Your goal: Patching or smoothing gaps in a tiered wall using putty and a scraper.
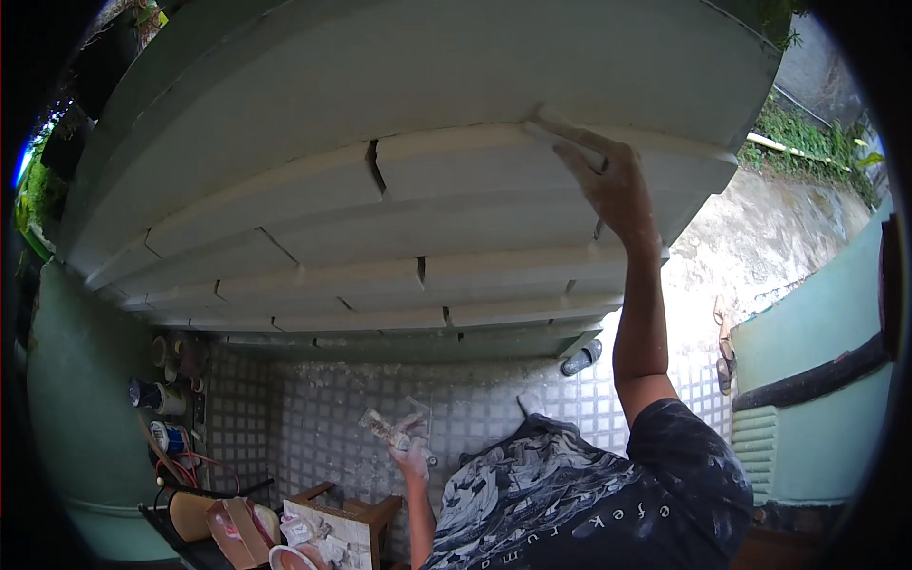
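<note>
moulding [456, 190] pale white | floor tiles [332, 418] grey-white grid | side walls [826, 427] mint green | shirt [589, 503] black, white print | cans [157, 394] blue-white

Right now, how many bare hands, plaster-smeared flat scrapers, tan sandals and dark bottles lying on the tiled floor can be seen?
bare hands: 2, the left hand and the right hand
plaster-smeared flat scraper: 1
tan sandals: 2
dark bottle: 1
Total: 6

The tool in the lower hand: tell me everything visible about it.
The putty knife is flat-bladed and smeared with whitish filler, so its material is unclear. The left hand, also dusted white, holds it low, blade pointing up-left. It hangs over the tiled floor, touching nothing else. Its edge is too blurred to judge.
</note>
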Tool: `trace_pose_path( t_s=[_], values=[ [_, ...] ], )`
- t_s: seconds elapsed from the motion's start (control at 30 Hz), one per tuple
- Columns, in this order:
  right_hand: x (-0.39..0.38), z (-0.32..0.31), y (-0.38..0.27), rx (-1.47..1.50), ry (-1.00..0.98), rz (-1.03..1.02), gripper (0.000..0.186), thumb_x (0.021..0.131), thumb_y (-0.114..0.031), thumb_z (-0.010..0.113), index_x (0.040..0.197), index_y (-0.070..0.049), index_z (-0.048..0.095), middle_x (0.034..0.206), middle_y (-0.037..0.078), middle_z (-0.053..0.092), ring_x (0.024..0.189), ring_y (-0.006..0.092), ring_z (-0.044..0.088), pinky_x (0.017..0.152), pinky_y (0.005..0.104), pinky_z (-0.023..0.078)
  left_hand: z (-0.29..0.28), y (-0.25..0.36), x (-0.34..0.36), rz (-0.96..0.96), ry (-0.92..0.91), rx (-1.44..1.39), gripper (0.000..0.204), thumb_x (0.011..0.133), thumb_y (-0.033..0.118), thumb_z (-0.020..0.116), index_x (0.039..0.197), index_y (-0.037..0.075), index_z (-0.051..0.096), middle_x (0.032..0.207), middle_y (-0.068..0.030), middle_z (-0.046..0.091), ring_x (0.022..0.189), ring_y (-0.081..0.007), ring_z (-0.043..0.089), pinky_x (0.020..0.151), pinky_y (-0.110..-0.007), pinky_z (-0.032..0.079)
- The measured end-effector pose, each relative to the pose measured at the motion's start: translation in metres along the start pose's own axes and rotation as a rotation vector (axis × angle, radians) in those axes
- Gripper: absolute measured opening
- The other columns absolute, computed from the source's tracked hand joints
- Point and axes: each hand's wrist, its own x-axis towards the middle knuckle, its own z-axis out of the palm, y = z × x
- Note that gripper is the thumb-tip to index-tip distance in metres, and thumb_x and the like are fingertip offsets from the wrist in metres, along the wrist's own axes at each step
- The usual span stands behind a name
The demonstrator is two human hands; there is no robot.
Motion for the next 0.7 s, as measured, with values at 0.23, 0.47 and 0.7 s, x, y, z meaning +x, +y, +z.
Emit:
trace_pose_path(
  t_s=[0.23, 0.47, 0.7],
  values=[
    [-0.022, -0.120, 0.040, -0.744, 0.528, 0.475, 0.026, 0.091, -0.025, 0.064, 0.114, -0.016, 0.070, 0.098, 0.014, 0.072, 0.082, 0.0166, 0.071, 0.066, 0.0317, 0.053, -0.011, 0.021, -0.010, -0.239, 0.216, -0.173, 0.047, 0.077, -0.004, 0.051, 0.124, 0.002, 0.048, 0.099, -0.0177, 0.067, 0.068, -0.0135, 0.058, 0.056, -0.023, 0.046],
    [-0.022, -0.078, 0.044, -0.167, 0.155, -0.199, 0.031, 0.088, -0.019, 0.068, 0.119, -0.016, 0.066, 0.092, 0.019, 0.070, 0.075, 0.0279, 0.071, 0.063, 0.0357, 0.051, 0.064, 0.070, 0.063, 0.003, 0.015, 0.220, 0.039, 0.089, -0.005, 0.050, 0.127, 0.002, 0.046, 0.104, -0.0130, 0.069, 0.072, -0.0084, 0.056, 0.057, -0.020, 0.043],
    [-0.034, -0.147, 0.129, -0.211, 0.661, 0.197, 0.032, 0.094, -0.017, 0.060, 0.125, -0.012, 0.063, 0.104, 0.015, 0.071, 0.087, 0.0170, 0.070, 0.072, 0.0312, 0.055, 0.141, 0.165, 0.093, 0.277, 0.020, 0.262, 0.049, 0.088, -0.009, 0.042, 0.136, 0.000, 0.039, 0.119, -0.0125, 0.066, 0.095, -0.0093, 0.058, 0.065, -0.017, 0.040]
  ],
)
